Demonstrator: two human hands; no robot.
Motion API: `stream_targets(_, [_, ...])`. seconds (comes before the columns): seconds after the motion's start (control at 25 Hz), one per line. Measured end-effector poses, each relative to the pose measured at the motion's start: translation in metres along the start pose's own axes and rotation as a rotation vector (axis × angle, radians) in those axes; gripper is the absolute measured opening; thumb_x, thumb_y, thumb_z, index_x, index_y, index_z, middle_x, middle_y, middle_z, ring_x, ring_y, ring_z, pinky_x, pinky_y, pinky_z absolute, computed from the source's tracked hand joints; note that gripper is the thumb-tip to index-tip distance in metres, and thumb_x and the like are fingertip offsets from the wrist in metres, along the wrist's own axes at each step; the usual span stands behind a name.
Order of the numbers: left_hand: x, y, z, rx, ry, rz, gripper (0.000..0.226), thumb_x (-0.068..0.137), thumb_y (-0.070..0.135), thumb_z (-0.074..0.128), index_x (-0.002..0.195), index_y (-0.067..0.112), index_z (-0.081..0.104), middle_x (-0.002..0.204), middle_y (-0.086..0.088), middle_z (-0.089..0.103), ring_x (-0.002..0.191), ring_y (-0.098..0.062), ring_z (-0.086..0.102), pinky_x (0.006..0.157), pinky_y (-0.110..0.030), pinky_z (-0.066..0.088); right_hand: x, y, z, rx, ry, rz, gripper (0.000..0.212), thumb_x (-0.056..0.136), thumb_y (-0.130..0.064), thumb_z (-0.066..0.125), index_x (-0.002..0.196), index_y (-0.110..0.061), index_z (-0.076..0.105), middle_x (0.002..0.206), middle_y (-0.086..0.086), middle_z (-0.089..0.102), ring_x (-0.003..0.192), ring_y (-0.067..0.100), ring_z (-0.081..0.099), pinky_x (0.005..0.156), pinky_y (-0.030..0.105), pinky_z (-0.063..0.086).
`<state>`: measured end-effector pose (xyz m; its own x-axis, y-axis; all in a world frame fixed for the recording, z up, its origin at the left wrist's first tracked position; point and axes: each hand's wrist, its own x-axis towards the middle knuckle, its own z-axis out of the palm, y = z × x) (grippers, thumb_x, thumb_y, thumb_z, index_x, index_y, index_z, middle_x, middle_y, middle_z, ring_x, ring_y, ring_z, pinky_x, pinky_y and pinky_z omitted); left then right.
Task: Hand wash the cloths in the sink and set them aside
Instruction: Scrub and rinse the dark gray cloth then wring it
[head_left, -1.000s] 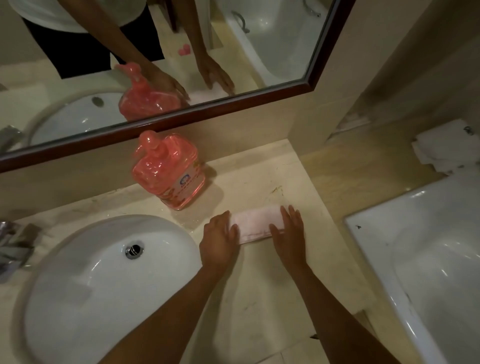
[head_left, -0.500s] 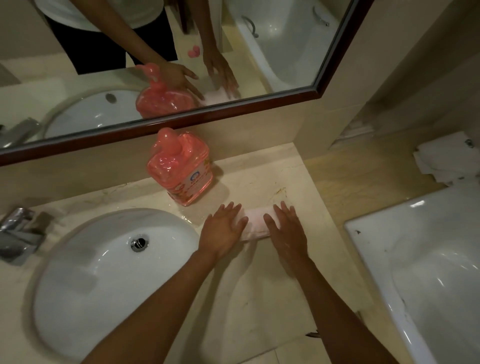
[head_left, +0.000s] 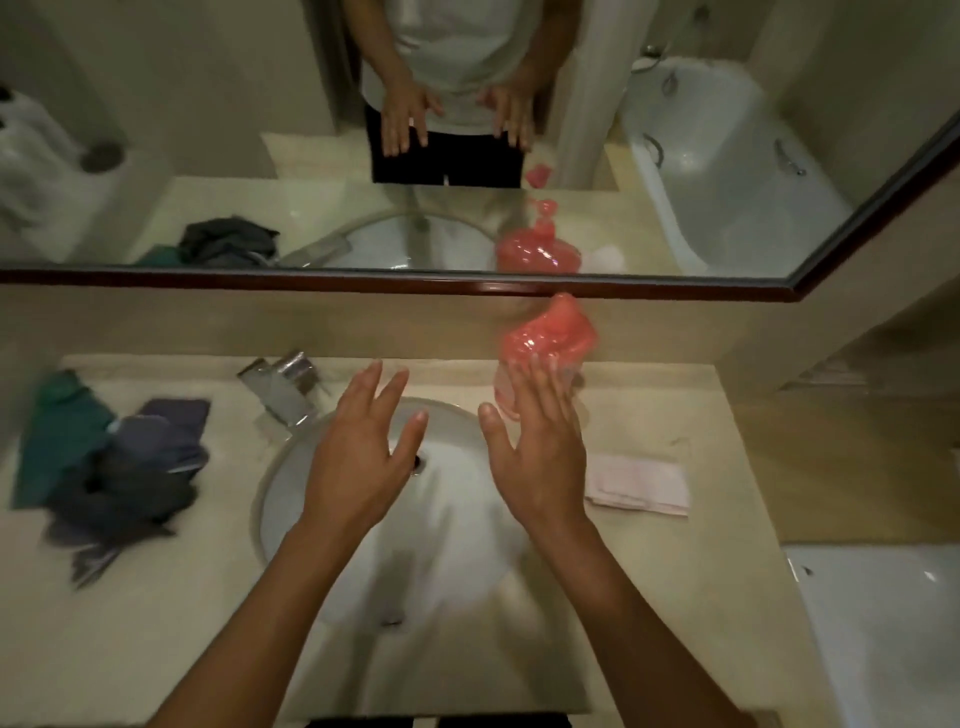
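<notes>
So, big mirror up top, beige counter w/ the white sink in the middle. Dark cloths piled left of the sink, folded pink cloth flat on the right, pink soap bottle behind. Left hand & right hand hover over the basin, fingers spread, holding nothing.

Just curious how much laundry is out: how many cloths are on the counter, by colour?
Pink cloth, folded, right of the sink: 1
Green cloth, left: 1
Dark grey-blue cloths, heaped and blurred: at least 2, exact count unclear
Total: at least 4
</notes>
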<state>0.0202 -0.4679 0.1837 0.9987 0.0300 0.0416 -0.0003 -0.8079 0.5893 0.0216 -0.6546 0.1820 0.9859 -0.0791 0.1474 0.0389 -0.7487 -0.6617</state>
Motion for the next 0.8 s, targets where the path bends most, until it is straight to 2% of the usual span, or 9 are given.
stream_targets(0.2, [-0.037,-0.083,-0.079,0.053,0.167,-0.187,0.07,0.094,0.061,0.029,0.155,0.029,0.035,0.167,0.003,0.022,0.154,-0.018,0.019,0.12,-0.043,0.025,-0.009,-0.102,0.073,0.0,-0.223,-0.175,0.071,0.096,-0.061,0.027,0.157,-0.026,0.029,0.168,-0.004,0.015,0.155,0.01,0.003,0.125,0.031,0.002])
stream_targets(0.32, [-0.058,-0.14,-0.113,0.009,0.211,-0.315,0.069,0.095,0.059,0.031,0.156,0.026,0.034,0.167,0.0,0.02,0.155,-0.019,0.015,0.122,-0.042,0.021,-0.018,-0.155,0.124,0.022,-0.308,-0.242,0.064,0.102,-0.055,0.034,0.158,-0.026,0.028,0.167,-0.004,0.017,0.155,0.011,0.005,0.126,0.032,0.005])
stream_targets(0.44, [-0.079,-0.196,-0.138,0.003,0.263,-0.421,0.06,0.103,0.047,0.041,0.156,0.022,0.034,0.167,-0.004,0.022,0.154,-0.022,0.017,0.121,-0.042,0.024,-0.025,-0.198,0.178,0.048,-0.369,-0.27,0.06,0.103,-0.05,0.039,0.157,-0.024,0.031,0.167,-0.002,0.021,0.155,0.013,0.009,0.126,0.035,0.01])
stream_targets(0.68, [-0.088,-0.298,-0.149,-0.069,0.175,-0.609,0.057,0.106,0.043,0.037,0.158,0.02,0.03,0.165,-0.004,0.026,0.153,-0.021,0.02,0.12,-0.037,0.024,-0.034,-0.232,0.289,0.032,-0.576,-0.186,0.056,0.105,-0.041,0.042,0.156,-0.017,0.036,0.164,0.002,0.029,0.153,0.017,0.019,0.122,0.032,0.016])
stream_targets(0.8, [-0.072,-0.342,-0.138,-0.201,0.152,-0.671,0.055,0.107,0.037,0.041,0.157,0.015,0.033,0.162,-0.008,0.033,0.15,-0.025,0.028,0.12,-0.038,0.028,-0.032,-0.23,0.341,0.061,-0.648,-0.074,0.05,0.104,-0.033,0.048,0.15,-0.016,0.044,0.156,0.004,0.044,0.144,0.021,0.038,0.114,0.029,0.029])
